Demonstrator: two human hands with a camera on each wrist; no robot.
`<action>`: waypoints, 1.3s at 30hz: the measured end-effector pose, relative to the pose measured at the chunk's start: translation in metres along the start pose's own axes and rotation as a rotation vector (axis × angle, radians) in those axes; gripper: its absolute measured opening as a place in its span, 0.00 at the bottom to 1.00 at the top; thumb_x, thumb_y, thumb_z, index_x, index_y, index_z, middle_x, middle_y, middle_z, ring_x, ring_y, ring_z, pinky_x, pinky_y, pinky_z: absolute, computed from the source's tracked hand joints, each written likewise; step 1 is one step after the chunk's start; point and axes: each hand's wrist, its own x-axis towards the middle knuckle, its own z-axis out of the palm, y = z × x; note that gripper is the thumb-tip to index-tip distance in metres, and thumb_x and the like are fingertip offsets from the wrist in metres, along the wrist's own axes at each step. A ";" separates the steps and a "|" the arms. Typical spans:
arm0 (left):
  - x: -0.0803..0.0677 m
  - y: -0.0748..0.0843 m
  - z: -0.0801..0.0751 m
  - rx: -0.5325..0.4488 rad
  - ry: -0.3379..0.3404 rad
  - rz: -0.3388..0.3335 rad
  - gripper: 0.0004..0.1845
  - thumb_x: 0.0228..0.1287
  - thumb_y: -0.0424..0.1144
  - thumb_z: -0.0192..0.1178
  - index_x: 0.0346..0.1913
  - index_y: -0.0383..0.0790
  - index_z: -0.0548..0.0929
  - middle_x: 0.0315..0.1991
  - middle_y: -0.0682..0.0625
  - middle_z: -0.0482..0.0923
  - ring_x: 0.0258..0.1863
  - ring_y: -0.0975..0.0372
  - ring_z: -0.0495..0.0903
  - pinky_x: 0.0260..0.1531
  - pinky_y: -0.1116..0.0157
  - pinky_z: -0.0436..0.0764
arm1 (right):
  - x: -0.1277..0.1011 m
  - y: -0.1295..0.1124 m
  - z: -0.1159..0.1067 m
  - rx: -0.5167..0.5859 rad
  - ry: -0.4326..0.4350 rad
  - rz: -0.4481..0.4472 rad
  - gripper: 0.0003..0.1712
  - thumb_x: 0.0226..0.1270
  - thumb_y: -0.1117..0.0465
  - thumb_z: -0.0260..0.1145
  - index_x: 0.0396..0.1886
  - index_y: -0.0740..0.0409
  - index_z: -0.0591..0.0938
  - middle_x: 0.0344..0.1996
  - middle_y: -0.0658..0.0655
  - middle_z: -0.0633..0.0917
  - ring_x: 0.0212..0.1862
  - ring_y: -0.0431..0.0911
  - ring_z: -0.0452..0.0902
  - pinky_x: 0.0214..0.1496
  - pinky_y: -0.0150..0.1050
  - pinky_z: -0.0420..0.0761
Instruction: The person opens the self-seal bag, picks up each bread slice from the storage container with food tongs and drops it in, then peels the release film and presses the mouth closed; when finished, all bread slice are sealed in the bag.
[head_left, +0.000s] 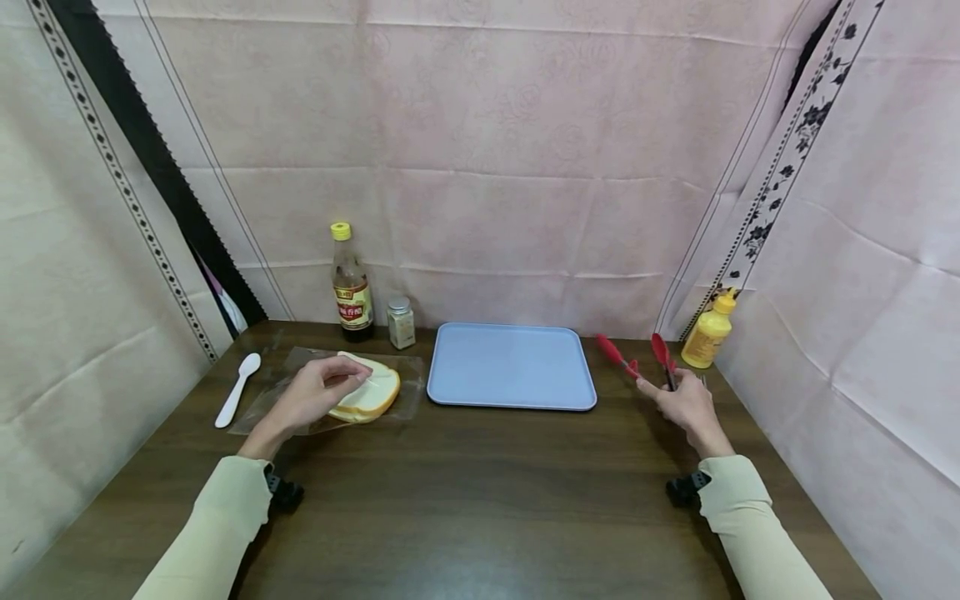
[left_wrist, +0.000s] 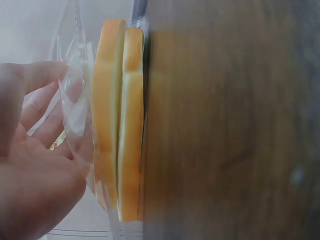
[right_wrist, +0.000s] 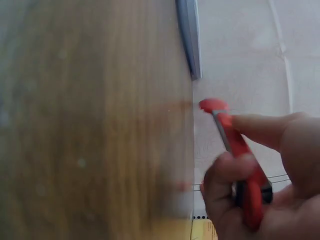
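Two bread slices (head_left: 384,391) lie stacked with a clear plastic bag (head_left: 410,387) under and around them; their orange-brown crusts (left_wrist: 106,105) show edge-on in the left wrist view. Above them, my left hand (head_left: 318,390) pinches the clear film, with thumb and fingers bent around it. At the table's right side, my right hand (head_left: 688,406) grips a pair of red-tipped tongs (head_left: 617,353). Their two arms stand spread apart, tips pointing toward the back wall. In the right wrist view, fingers and thumb wrap the red tongs (right_wrist: 240,147); palm and fingers hide part of them.
A blue tray (head_left: 512,367) lies mid-table. Behind the bread stand a dark sauce bottle (head_left: 352,296) with a yellow cap and a small shaker jar (head_left: 401,323). A white spoon (head_left: 238,390) lies far left. A yellow squeeze bottle (head_left: 707,333) stands at the right edge.
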 end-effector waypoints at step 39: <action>0.068 0.040 0.050 0.189 -0.037 0.127 0.18 0.80 0.38 0.63 0.66 0.34 0.85 0.63 0.36 0.86 0.61 0.41 0.86 0.60 0.42 0.85 | -0.019 -0.197 0.190 0.197 -0.130 -0.706 0.11 0.77 0.61 0.72 0.54 0.59 0.90 0.47 0.57 0.93 0.49 0.50 0.91 0.52 0.40 0.90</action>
